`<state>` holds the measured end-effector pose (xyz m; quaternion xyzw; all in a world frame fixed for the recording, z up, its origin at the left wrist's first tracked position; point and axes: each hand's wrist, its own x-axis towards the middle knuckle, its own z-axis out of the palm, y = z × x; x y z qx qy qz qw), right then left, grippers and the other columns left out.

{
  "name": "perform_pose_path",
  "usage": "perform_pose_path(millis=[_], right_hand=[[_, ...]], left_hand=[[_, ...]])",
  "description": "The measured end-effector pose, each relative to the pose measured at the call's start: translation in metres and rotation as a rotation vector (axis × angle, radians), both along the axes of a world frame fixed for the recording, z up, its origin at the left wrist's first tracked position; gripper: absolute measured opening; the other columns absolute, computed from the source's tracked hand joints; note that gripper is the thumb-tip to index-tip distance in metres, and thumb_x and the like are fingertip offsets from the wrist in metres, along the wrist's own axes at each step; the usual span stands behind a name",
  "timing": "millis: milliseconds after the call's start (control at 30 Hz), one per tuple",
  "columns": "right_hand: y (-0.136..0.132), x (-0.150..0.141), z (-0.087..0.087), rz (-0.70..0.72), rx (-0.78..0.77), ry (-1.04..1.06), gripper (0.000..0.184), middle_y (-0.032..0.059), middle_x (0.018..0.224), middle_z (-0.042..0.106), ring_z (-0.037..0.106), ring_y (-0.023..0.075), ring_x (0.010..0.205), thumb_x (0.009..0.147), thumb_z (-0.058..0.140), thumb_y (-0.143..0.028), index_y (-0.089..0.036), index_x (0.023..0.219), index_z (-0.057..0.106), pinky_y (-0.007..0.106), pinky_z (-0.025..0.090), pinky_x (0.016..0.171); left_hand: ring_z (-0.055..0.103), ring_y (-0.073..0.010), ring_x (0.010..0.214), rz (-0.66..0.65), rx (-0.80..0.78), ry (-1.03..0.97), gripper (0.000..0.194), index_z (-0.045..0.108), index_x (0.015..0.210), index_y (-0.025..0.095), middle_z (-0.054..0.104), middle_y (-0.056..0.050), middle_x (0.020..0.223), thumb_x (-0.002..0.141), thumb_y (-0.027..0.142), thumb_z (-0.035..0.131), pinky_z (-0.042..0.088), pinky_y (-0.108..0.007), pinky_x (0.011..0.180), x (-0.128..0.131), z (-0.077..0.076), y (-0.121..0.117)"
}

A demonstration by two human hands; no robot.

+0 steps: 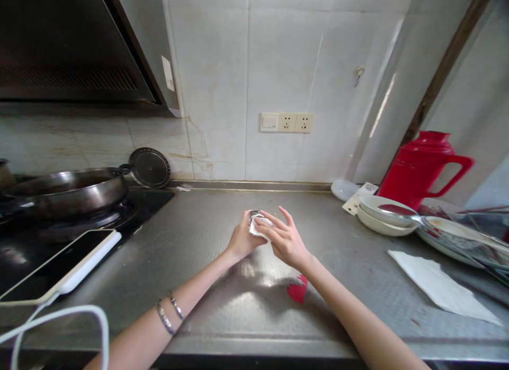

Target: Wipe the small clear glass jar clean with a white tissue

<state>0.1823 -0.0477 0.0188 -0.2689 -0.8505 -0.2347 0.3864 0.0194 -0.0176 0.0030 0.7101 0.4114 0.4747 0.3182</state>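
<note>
Over the middle of the steel counter (199,227), my left hand (239,241) is closed around a small dark, shiny object (255,214). Only its top edge shows, so I cannot tell its kind. My right hand (290,244) presses a folded white tissue (258,228) against that object with its fingertips, while one finger is lifted away. Both hands meet at the tissue, which hides most of the object. Below my right wrist a red jagged-edged scrap (298,290) lies on the counter, partly covered by the forearm.
To the left, a steel pan (75,192) sits on the black stove, with a white-edged phone (59,266) and a white cable (59,310) in front. On the right are a red thermos jug (421,166), stacked bowls (385,227), a patterned plate (457,240) and a white paper sheet (443,285).
</note>
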Motion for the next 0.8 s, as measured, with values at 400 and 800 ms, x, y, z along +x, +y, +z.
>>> perform_pose_path(millis=[400,800], right_hand=[[0.000,0.003,-0.001,0.049,0.019,0.027,0.052,0.0088,0.122,0.065,0.051,0.0202,0.127,0.082,0.034,0.001,-0.021,0.126,0.050,0.054,0.024,0.111],[0.005,0.014,0.007,0.000,0.064,0.107,0.054,0.0087,0.119,0.067,0.051,0.0218,0.126,0.079,0.037,0.004,-0.020,0.125,0.052,0.054,0.026,0.110]], left_hand=[[0.067,-0.0200,0.083,0.042,0.022,0.027,0.069,0.044,0.115,0.019,0.069,-0.004,0.096,0.056,0.026,0.080,0.051,-0.029,0.072,0.000,0.000,0.000],[0.065,-0.0167,0.079,0.020,0.050,-0.049,0.070,0.044,0.115,0.019,0.068,-0.003,0.095,0.057,0.031,0.081,0.049,-0.026,0.070,0.003,0.004,-0.005]])
